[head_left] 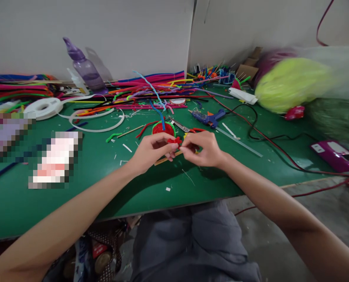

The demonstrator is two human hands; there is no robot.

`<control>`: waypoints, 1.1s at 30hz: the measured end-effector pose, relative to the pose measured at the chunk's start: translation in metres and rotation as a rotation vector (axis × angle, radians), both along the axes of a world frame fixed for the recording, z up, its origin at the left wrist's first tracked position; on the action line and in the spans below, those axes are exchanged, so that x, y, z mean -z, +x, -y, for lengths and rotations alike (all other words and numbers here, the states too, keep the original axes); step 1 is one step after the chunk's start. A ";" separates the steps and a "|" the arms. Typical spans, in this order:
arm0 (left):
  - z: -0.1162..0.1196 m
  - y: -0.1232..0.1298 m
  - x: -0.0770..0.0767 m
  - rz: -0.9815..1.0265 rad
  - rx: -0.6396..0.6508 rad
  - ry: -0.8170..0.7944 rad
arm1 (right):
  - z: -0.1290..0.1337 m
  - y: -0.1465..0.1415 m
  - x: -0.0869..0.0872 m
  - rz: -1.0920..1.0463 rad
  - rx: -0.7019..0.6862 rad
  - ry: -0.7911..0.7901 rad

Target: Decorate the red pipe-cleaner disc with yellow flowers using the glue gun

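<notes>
Between the thumb and fingers of my left hand (155, 150) is a small red piece of bent pipe cleaner (174, 141), lobed like a little flower. My right hand (204, 149) pinches at the right edge of the same red piece, its fingertips close to the left thumb. Just behind my hands lies a round red pipe-cleaner shape (159, 129) with a green rim, partly hidden by the left hand. A blue pipe cleaner (162, 118) stands up from it. Scissors (180, 125) lie behind the right hand, their handles partly covered.
A blue glue gun (209, 117) with a black cord lies right of centre. Bundled pipe cleaners (151, 87) line the back wall. At left are a white ribbon roll (43, 108), a purple bottle (88, 70) and a blurred-out phone-like object (55, 158). Plastic bags (292, 84) crowd the right.
</notes>
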State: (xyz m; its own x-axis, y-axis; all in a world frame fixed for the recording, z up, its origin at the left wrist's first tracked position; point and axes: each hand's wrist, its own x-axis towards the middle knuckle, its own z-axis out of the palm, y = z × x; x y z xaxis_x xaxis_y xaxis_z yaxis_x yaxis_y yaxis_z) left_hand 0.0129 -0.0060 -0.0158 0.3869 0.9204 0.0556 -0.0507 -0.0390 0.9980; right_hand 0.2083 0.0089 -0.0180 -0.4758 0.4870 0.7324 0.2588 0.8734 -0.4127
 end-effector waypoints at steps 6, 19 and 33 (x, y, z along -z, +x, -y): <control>-0.002 -0.002 -0.001 0.050 0.093 -0.122 | -0.006 0.005 -0.011 -0.067 -0.165 -0.340; -0.004 -0.010 -0.005 0.009 0.337 -0.331 | -0.010 -0.001 -0.004 -0.005 -0.294 -0.117; -0.003 -0.001 -0.002 -0.067 0.010 0.001 | -0.009 0.005 0.005 0.153 -0.064 0.104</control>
State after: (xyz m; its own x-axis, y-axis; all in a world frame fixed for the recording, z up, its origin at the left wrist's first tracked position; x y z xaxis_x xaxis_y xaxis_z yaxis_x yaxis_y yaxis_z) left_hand 0.0116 -0.0035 -0.0142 0.3991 0.9164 0.0301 0.0161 -0.0399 0.9991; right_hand 0.2133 0.0183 -0.0225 -0.6128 0.3776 0.6942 0.2544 0.9260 -0.2791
